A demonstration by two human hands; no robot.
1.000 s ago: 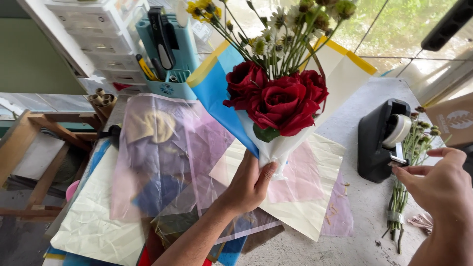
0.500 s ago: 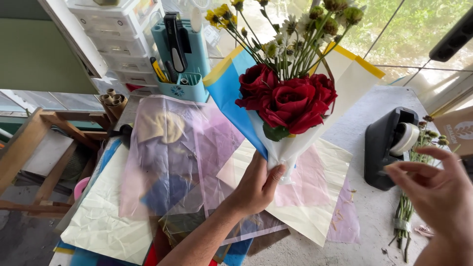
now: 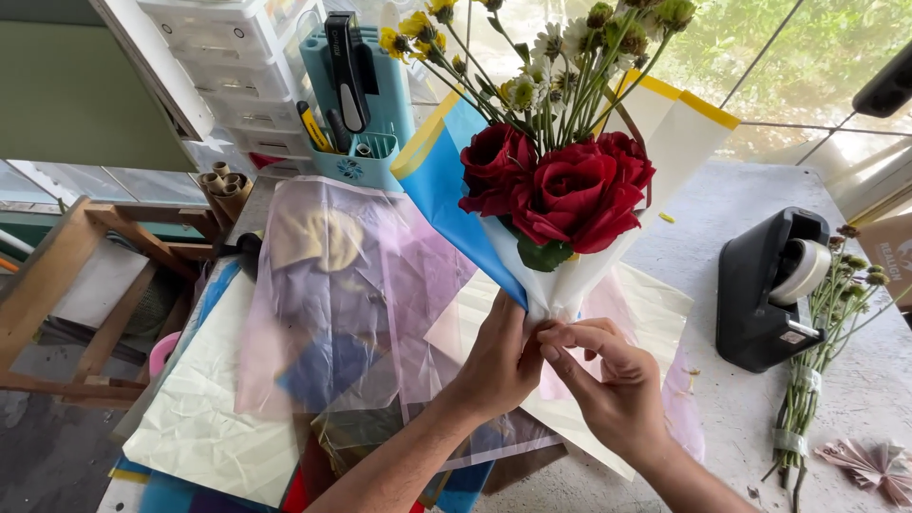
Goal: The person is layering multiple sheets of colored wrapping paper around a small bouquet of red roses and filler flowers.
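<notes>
The bouquet [image 3: 560,190] is held upright above the surface [image 3: 750,218], a little right of the middle of the view. It has three red roses [image 3: 570,190] in front and thin green stems with small yellow and white flowers [image 3: 532,66] rising behind them. A wrap [image 3: 446,180] of blue and white paper with a yellow edge goes around the flowers and narrows to a point at the bottom. The left hand [image 3: 503,366] is clenched around this narrow bottom part and carries the bouquet. The right hand [image 3: 613,385] is just beside it, and its fingertips [image 3: 556,337] pinch the white paper at the same place, touching the left hand. Under the hands lie many loose sheets [image 3: 351,294], some clear and pinkish, some cream, one over another. To the right, a black tape dispenser [image 3: 769,285] stands on the surface, and near it lies a small bundle of green stems [image 3: 817,370]. A folded pink paper fan [image 3: 874,465] lies at the lower right corner. Behind the bouquet stands a light blue holder [image 3: 366,104] with tools, and behind that a white drawer unit [image 3: 228,66]. At the left there is a wooden frame [image 3: 76,275].
</notes>
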